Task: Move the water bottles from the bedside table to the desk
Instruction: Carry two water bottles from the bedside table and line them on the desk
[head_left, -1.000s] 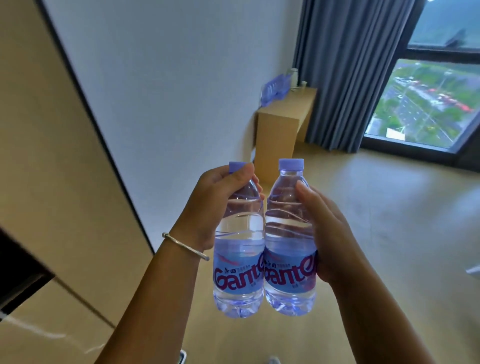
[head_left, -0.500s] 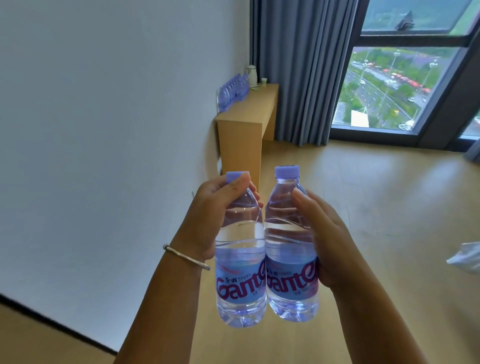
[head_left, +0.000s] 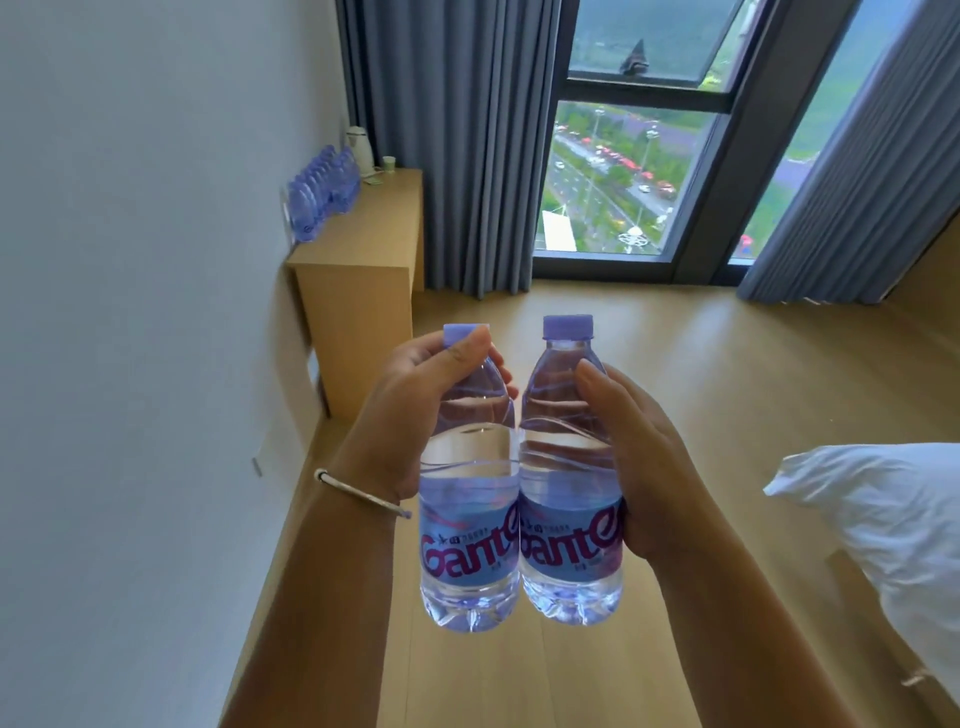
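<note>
Both arms are stretched forward at chest height, each hand carrying one water bottle upright over the wooden floor (head_left: 727, 389). The left hand (head_left: 410, 410) wraps the shoulder of the left bottle (head_left: 467, 519), thumb laid across the front just under the purple cap, fingers curled round the far side; a thin silver bangle (head_left: 358, 493) sits on that wrist. The right hand (head_left: 644, 457) clasps the right bottle (head_left: 569, 514) from its outer side, thumb pointing up along the neck, palm against the label. The two bottles hang side by side, touching at their labels. Ahead, against the left wall, stands the wooden desk (head_left: 374, 239), well apart from the hands, with a row of bottles (head_left: 322, 195), a white kettle (head_left: 358, 148) and a small cup (head_left: 389, 163) on top. A white pillow (head_left: 883, 530) shows at the right.
</note>
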